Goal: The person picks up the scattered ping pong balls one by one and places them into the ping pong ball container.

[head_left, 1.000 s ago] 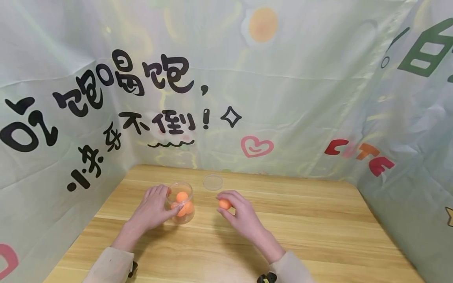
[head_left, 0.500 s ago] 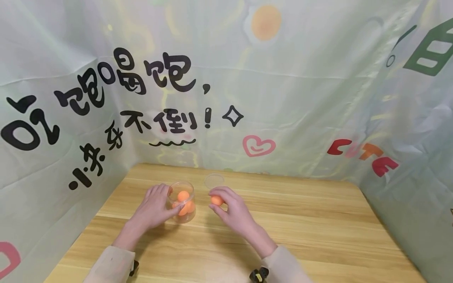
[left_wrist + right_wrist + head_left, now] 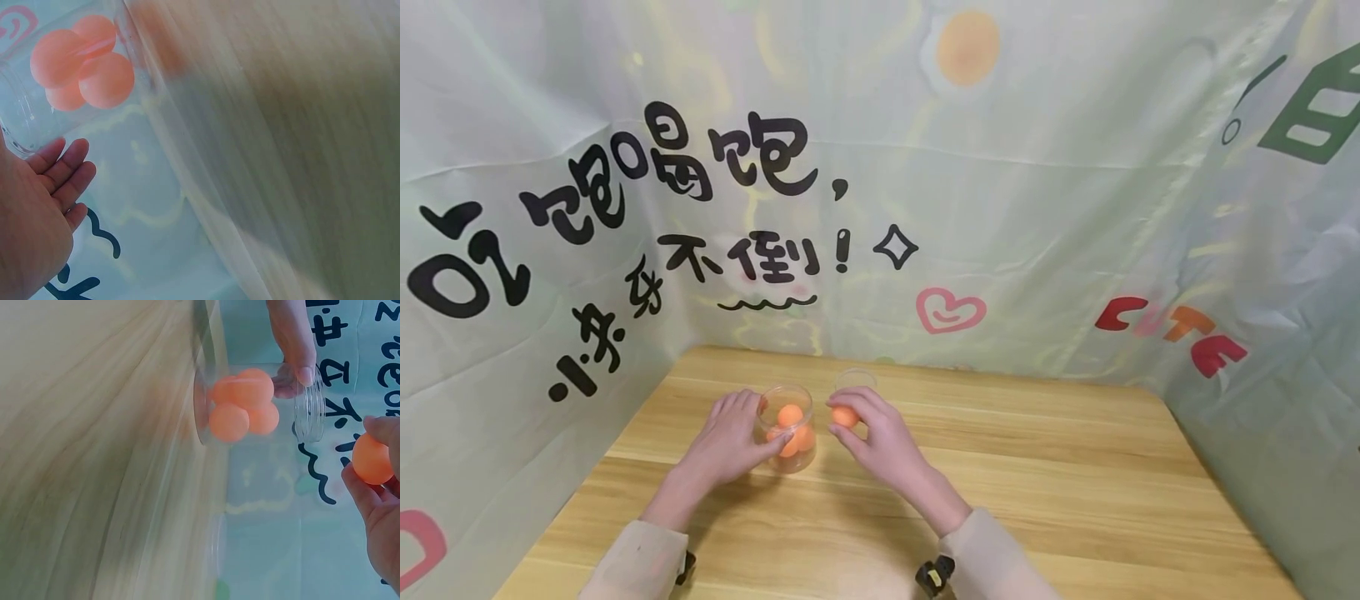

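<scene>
A clear plastic jar (image 3: 787,466) stands upright on the wooden table, left of the middle. Several orange balls (image 3: 229,422), like ping-pong balls, lie inside it. My left hand (image 3: 730,442) holds the jar from the left near its open rim, thumb on the near side and fingers behind. Those fingers (image 3: 69,175) show beside the rim in the left wrist view. Just right of the jar, my right hand (image 3: 883,435) pinches another orange ball (image 3: 372,459) between thumb and fingertips. It is apart from the jar, at about the height of the rim.
A round clear lid (image 3: 856,377) lies on the table behind my right hand, partly hidden by it. Printed cloth walls (image 3: 1037,275) enclose the wooden table (image 3: 1075,483) at the back and sides.
My right hand has moved left toward the jar, carrying the orange ball. The left hand keeps its hold on the jar, which stays in place. The view has shifted slightly.
</scene>
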`<state>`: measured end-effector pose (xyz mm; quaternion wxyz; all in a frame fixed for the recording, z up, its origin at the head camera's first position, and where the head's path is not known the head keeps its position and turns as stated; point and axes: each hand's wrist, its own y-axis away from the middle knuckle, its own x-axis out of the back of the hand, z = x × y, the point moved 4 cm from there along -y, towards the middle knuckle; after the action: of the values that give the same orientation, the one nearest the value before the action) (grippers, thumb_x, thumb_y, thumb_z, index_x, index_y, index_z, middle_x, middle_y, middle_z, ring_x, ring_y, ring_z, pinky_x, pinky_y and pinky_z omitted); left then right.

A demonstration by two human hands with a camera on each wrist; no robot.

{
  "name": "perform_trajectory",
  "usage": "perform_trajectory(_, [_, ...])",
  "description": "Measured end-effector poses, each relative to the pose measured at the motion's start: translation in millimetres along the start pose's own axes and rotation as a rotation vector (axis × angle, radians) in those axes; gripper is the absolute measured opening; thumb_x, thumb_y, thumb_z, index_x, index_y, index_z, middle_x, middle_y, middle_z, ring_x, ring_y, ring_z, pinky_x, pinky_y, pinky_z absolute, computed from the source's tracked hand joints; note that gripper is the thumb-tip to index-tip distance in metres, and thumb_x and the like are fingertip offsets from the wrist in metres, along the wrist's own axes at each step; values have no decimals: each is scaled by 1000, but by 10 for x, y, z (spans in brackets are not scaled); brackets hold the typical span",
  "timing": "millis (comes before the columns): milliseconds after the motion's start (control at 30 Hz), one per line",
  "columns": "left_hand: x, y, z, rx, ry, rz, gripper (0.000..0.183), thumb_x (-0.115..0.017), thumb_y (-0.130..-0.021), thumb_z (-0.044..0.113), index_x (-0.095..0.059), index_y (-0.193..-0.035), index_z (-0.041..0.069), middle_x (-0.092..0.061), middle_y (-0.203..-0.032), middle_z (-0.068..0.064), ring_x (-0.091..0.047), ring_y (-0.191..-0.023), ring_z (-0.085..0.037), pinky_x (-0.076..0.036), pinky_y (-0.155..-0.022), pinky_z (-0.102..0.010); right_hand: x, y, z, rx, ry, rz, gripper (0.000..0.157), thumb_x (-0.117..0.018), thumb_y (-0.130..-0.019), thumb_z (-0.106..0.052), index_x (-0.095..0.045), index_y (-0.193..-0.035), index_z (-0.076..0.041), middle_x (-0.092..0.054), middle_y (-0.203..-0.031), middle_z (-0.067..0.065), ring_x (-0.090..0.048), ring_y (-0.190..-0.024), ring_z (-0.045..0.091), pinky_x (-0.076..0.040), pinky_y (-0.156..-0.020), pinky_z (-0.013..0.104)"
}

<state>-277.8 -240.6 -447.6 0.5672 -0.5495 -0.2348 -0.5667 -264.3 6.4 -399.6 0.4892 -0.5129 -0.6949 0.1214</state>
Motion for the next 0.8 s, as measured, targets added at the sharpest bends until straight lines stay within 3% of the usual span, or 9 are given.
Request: perform_trajectory(800, [-14, 11, -14, -9, -14, 5, 62, -71, -90, 59, -58, -112, 3, -55, -101, -5, -53, -109, -32, -37, -106, -55, -146, -212, -42, -35, -83, 17, 31, -78, -93, -7, -69, -123, -4, -67, -126, 9, -67, -114, 22, -57, -94, 26])
